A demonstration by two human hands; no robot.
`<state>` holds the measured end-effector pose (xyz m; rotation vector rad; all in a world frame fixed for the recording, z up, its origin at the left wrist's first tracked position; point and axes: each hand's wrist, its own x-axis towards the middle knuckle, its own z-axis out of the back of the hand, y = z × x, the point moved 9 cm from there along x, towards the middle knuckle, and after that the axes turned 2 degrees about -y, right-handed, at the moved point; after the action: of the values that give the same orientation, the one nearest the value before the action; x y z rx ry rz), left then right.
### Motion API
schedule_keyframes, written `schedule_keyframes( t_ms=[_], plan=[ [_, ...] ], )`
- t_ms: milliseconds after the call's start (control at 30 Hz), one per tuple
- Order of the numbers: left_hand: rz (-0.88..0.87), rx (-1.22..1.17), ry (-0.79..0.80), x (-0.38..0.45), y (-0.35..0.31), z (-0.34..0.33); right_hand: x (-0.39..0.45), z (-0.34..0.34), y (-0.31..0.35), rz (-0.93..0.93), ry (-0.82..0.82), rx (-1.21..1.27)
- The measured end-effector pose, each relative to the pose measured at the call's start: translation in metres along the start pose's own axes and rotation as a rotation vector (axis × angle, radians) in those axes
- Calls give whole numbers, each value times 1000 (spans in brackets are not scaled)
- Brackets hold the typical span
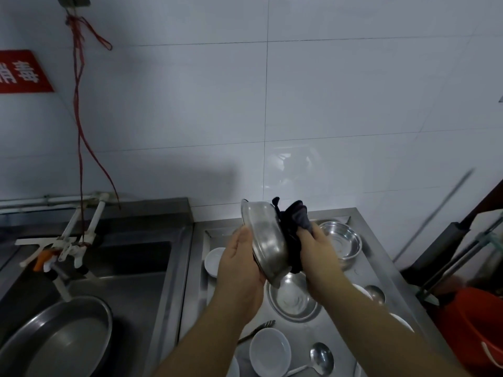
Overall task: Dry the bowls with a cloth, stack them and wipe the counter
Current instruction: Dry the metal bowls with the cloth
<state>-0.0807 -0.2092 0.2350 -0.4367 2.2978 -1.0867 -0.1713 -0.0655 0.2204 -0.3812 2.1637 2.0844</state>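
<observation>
Forearms reach up from the bottom edge, nearest the lens, both raised over the steel counter (pixel 340 333). Counter runs right of a sink (pixel 130 268) that holds a large round pan (pixel 57 341).

Left hand (pixel 239 265) grips the rim of a steel bowl (pixel 265 240), tilted on edge, thumb over the lip and fingers curled behind. Right hand (pixel 315 248) clutches a dark cloth (pixel 292 227), bunched and pressed against the bowl's open side (drying in progress, by the look of it).

Still on the counter: nested steel bowls (pixel 341 240) at the back right, possibly the dried stack so far; another steel bowl (pixel 292 297) directly below the hands; a white bowl (pixel 215 261) left of them; a second white bowl (pixel 269 352) near the front. Two more white rims show behind the right forearm.

Smallest items: a ladle (pixel 321 357), another ladle (pixel 375 293), and a whisk-like utensil (pixel 258 329).

Judgement: early to middle. Several bowls unstacked, counter wipe not yet begun.
</observation>
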Motion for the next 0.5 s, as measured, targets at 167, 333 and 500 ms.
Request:
schedule_keyframes(
  t_ms=[167,333,500],
  plan=[
    [-23,60,24,8,-3,0,-20,-9,-2,118,83,13],
    [-40,263,139,0,10,-13,-1,-1,22,122,24,3],
    [-292,668,335,-12,18,-27,14,14,14,-31,-46,4]
  ],
)
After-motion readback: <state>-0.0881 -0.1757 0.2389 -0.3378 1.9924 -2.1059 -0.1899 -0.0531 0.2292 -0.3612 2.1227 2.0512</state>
